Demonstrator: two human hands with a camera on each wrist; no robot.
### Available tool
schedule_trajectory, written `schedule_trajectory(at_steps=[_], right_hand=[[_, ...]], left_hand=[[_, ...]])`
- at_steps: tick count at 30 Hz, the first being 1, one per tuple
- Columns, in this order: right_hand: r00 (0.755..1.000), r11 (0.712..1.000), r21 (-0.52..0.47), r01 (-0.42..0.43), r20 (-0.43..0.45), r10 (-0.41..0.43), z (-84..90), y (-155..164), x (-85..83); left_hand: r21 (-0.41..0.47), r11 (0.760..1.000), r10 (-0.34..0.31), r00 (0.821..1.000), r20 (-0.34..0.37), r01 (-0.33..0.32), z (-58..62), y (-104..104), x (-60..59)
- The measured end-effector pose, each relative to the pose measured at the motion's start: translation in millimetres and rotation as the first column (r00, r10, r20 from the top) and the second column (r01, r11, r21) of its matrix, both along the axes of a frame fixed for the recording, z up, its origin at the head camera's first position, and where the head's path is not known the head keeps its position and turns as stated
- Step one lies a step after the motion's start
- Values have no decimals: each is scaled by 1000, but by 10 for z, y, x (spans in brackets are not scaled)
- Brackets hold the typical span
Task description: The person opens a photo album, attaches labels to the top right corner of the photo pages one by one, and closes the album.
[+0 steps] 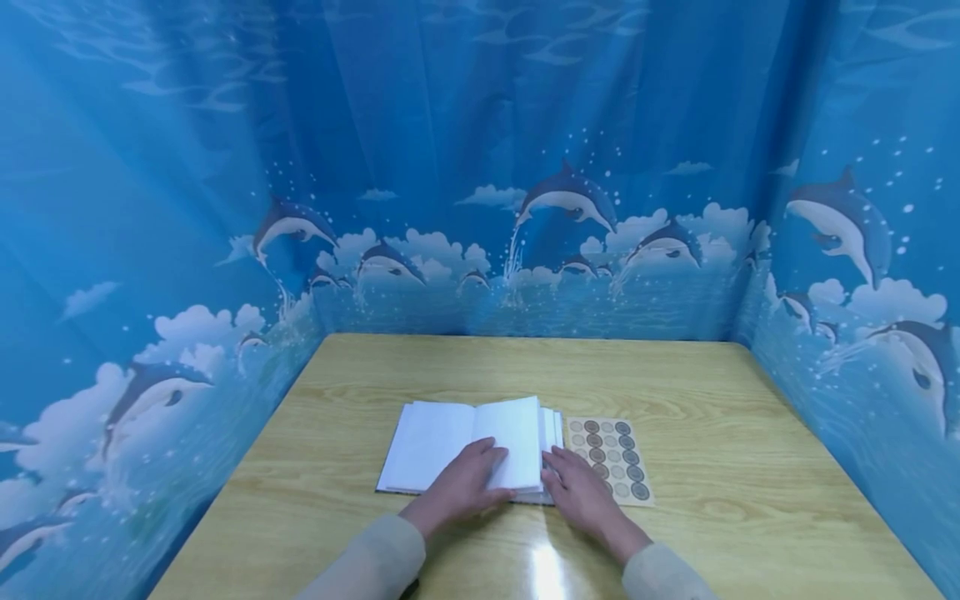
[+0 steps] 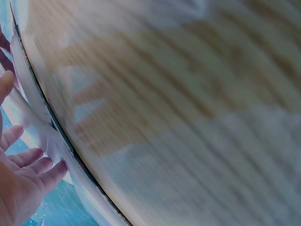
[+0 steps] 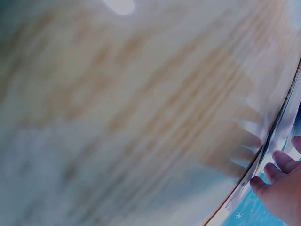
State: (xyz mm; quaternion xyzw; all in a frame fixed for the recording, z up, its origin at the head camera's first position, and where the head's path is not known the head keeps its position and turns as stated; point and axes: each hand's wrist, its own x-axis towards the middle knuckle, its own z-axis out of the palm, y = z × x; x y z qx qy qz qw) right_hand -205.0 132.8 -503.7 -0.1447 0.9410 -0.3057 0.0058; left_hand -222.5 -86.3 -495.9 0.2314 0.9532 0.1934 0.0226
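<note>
Open notebook (image 1: 468, 446) lies flat near the middle of the wooden table (image 1: 712, 533), blank white pages up; its right half carries a thicker stack of leaves, edges fanned slightly. My left hand (image 1: 462, 487) rests palm-down on the lower part of the right-hand page, close to the spine; fingers straight and together, pressing the paper flat, gripping nothing. My right hand (image 1: 581, 493) sits at the notebook's lower right corner; fingers extended and only loosely bent, tips touching the fanned page edges; whether any single leaf is pinched I cannot tell from the head view. Both sleeves are pale beige.

Sticker sheet (image 1: 609, 458), tan with rows of round dark stickers, lies just beside the notebook on its right, touching or nearly touching the page edges; my right hand overlaps its lower left corner.

Wrist views are blurred; left wrist view shows my fingers (image 2: 28, 157) spread against the page edge; right wrist view shows fingertips (image 3: 282, 160) at the book's edge.

Blue dolphin-print curtain (image 1: 225, 167) surrounds the table on three sides.
</note>
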Motion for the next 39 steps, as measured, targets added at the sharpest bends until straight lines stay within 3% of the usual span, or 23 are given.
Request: schedule_trajectory(at_steps=[39], right_hand=[[1000, 1000, -4, 5, 2, -5, -9, -10, 5]], left_hand=[[-37, 999, -24, 999, -42, 22, -14, -18, 9]])
